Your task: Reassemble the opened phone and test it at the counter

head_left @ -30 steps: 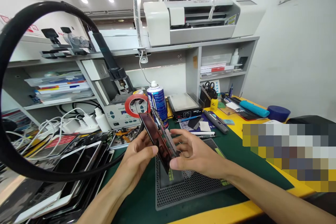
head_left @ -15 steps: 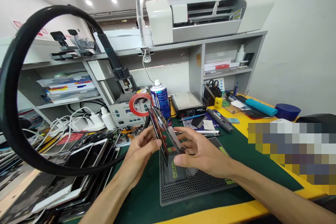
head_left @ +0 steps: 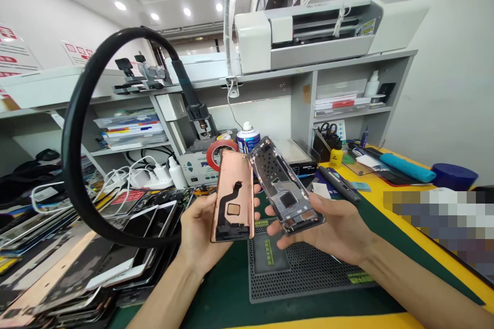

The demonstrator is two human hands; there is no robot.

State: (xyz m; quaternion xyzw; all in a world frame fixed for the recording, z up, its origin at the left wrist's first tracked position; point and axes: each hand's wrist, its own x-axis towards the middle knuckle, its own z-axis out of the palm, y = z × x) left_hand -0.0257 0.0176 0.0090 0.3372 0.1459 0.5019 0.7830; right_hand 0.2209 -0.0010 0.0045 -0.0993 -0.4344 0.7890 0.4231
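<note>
My left hand (head_left: pixel 200 229) grips a phone screen (head_left: pixel 227 177) by its left edge. Its copper-coloured back, with a black flex cable, faces me. My right hand (head_left: pixel 332 221) holds a dark phone frame (head_left: pixel 280 185) by its lower right side, inner face turned to me and tilted. The two parts are side by side, their upper corners close together; I cannot tell if they touch. Below them a black honeycomb mat (head_left: pixel 301 267) lies on the green work mat (head_left: pixel 227 293).
Piled phone screens (head_left: pixel 131 247) cover the left side beneath a looped black hose (head_left: pixel 73 154). Behind my hands stand a roll of red tape (head_left: pixel 212 157) and a spray can (head_left: pixel 249 139). A yellow bottle (head_left: pixel 336 157) and a turquoise roll (head_left: pixel 407 167) are at the right.
The screen and the frame have swung apart like an opened book, so their inner faces now show. Both hands have turned outward with them. The camera view has shifted left.
</note>
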